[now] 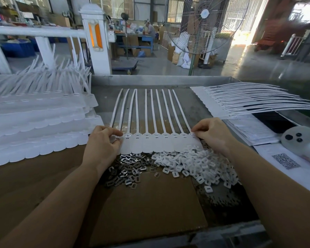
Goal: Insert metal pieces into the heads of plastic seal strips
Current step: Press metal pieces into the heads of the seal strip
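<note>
Writing: none legible; QR-type printed square (pixel 285 161) on white sheet at rt edge of bench, too blurred to read.
Seal strips (pixel 156 142): joined row of white plastic strips, flat on bench centre; broad rounded tag ends toward camera, thin tails fanned away; small slotted heads in a line where tail meets tag.
Fitted head: shiny metal visible in head 2nd from left (pixel 128 136); other heads show plain slots, contents unclear.
Left hand (pixel 104 142): on left end of row, fingers curled, thumb and forefinger pinching at end head; whether a metal piece sits between fingertips cannot be told.
Right hand (pixel 213 134): on right end of row, fingers bent, tips pressed/pinched on last head.
Metal pieces (pixel 127 170): loose heap of small silvery rectangular clips w/ slots, on brown cardboard (pixel 150 208) just below tag ends.
White caps (pixel 195 165): heap of small white slotted plastic squares, beside metal heap to rt, touching it.
Stacks: layered white strip rows at left (pixel 36 122), tails upward; another set at rt (pixel 240 102), tails pointing rt.
Background: pedestal fan (pixel 202 24), workshop floor, seated worker far back.
</note>
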Motion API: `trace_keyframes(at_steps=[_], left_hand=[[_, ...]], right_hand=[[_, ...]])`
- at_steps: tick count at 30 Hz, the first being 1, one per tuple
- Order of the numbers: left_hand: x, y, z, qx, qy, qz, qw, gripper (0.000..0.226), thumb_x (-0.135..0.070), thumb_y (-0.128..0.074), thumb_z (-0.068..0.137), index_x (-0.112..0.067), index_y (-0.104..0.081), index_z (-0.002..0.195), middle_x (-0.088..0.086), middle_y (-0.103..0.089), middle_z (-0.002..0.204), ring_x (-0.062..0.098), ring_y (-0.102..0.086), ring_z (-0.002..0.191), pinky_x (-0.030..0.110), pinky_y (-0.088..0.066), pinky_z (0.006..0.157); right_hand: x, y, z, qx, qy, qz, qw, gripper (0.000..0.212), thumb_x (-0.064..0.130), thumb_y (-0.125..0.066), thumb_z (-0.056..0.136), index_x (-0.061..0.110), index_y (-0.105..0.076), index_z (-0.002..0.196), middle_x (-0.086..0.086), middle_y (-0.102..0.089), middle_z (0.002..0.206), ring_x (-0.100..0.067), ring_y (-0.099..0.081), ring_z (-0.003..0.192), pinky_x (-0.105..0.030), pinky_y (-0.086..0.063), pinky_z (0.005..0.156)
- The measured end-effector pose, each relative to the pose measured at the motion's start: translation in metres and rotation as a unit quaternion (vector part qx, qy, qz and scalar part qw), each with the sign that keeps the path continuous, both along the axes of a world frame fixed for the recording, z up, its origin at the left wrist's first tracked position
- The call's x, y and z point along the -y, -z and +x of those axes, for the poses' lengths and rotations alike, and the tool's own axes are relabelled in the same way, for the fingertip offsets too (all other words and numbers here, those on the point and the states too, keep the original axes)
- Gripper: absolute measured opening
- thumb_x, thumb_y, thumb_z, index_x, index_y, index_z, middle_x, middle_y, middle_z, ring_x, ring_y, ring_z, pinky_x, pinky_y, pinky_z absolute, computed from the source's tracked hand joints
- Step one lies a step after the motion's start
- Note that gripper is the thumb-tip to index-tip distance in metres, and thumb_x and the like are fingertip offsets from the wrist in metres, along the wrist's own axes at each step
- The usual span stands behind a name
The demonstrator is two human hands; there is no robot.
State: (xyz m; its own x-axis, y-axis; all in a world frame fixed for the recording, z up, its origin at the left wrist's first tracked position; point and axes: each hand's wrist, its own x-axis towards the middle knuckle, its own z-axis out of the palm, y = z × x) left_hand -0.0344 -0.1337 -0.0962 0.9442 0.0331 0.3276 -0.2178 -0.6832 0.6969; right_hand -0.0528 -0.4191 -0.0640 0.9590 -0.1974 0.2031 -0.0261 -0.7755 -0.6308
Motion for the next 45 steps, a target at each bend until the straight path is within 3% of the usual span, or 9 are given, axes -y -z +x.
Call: trace_keyframes(at_steps=[3, 13, 21, 28, 35, 41, 45], left_hand=[[0.000, 0.000, 0.000, -0.001, -0.001, -0.002, 1.000, 0.010, -0.017, -0.063, 0.089, -0.016, -0.067, 0.097, -0.004, -0.044, 0.107, -0.002, -0.046, 0.078, 0.016, -0.036, 0.081], [0.001, 0.000, 0.000, 0.000, 0.000, 0.001, 1.000, 0.009, -0.016, -0.063, 0.089, -0.017, -0.067, 0.096, -0.004, -0.044, 0.105, 0.004, -0.048, 0.086, 0.017, -0.037, 0.082], [0.001, -0.001, 0.000, 0.004, -0.001, 0.006, 1.000, 0.011, -0.019, -0.064, 0.089, -0.017, -0.068, 0.098, -0.004, -0.044, 0.106, 0.004, -0.049, 0.085, 0.016, -0.037, 0.081], [0.000, -0.001, -0.001, -0.001, -0.002, 0.010, 1.000, 0.012, -0.020, -0.064, 0.089, -0.016, -0.068, 0.099, -0.004, -0.044, 0.107, 0.006, -0.049, 0.089, 0.018, -0.038, 0.084], [0.001, -0.001, -0.001, 0.002, -0.004, 0.010, 1.000, 0.013, -0.019, -0.064, 0.088, -0.016, -0.068, 0.100, -0.004, -0.044, 0.106, 0.004, -0.048, 0.087, 0.016, -0.037, 0.083], [0.000, 0.000, -0.001, 0.000, -0.006, 0.010, 1.000, 0.013, -0.019, -0.064, 0.088, -0.015, -0.068, 0.100, -0.004, -0.044, 0.106, 0.005, -0.049, 0.089, 0.017, -0.037, 0.084], [0.000, 0.001, 0.001, -0.001, -0.001, 0.004, 1.000, 0.010, -0.019, -0.063, 0.089, -0.018, -0.067, 0.097, -0.004, -0.045, 0.106, -0.002, -0.045, 0.078, 0.014, -0.034, 0.081]], right_hand=[[-0.002, -0.003, 0.000, -0.011, 0.003, 0.008, 1.000, 0.011, 0.005, -0.062, 0.084, 0.012, -0.070, 0.081, -0.001, -0.066, 0.080, -0.012, -0.060, 0.074, -0.023, -0.046, 0.068], [-0.008, -0.011, 0.007, -0.081, 0.012, -0.048, 0.995, 0.020, 0.002, -0.051, 0.090, 0.000, -0.071, 0.092, -0.013, -0.068, 0.092, -0.025, -0.062, 0.087, -0.035, -0.050, 0.080], [-0.009, -0.008, 0.010, -0.073, 0.016, -0.055, 0.996, 0.013, 0.005, -0.060, 0.085, 0.006, -0.073, 0.089, -0.011, -0.070, 0.093, -0.022, -0.062, 0.089, -0.034, -0.050, 0.082], [-0.009, -0.009, 0.010, -0.070, 0.033, 0.006, 0.997, 0.010, 0.002, -0.066, 0.080, 0.010, -0.071, 0.078, -0.011, -0.069, 0.088, -0.021, -0.062, 0.083, -0.029, -0.050, 0.073], [-0.009, -0.011, 0.008, -0.095, 0.059, 0.084, 0.990, 0.011, -0.001, -0.066, 0.077, 0.009, -0.070, 0.074, -0.018, -0.068, 0.082, -0.023, -0.057, 0.068, -0.024, -0.047, 0.055], [-0.010, -0.009, 0.007, -0.088, 0.062, 0.090, 0.990, 0.008, 0.001, -0.067, 0.078, 0.008, -0.070, 0.076, -0.015, -0.068, 0.081, -0.022, -0.060, 0.071, -0.029, -0.050, 0.063], [-0.007, -0.009, 0.002, -0.091, 0.051, 0.107, 0.989, 0.005, 0.008, -0.070, 0.079, 0.008, -0.072, 0.083, -0.007, -0.069, 0.083, -0.015, -0.062, 0.074, -0.021, -0.047, 0.059]])
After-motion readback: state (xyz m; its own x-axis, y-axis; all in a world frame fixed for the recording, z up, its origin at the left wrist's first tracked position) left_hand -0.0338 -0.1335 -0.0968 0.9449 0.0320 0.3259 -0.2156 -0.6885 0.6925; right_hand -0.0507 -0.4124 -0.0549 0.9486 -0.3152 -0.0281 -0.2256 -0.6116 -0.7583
